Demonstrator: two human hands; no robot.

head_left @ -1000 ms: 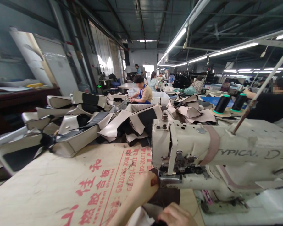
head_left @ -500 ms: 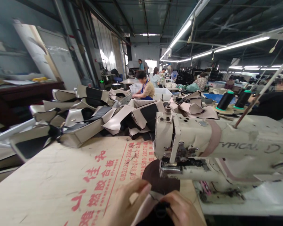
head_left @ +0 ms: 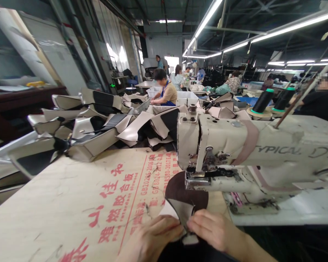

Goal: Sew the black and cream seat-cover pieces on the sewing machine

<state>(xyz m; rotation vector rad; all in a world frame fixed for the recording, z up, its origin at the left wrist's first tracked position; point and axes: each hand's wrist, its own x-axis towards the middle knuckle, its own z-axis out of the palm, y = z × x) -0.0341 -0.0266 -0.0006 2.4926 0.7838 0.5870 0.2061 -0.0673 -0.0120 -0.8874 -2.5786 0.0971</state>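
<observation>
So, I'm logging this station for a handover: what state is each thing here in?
left hand, pinching the near end of the dark piece.
right hand, pinching the same end from the other side.
sewing machine, head over the piece's far end; needle hidden.
dark piece, lying flat, pulled toward the hands.
thread cones, upright behind the machine.
sewn covers, heaped loosely, overlapping.

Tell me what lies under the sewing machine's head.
A dark brown rounded piece lies there on the printed board; its right part is covered by the machine.
</observation>
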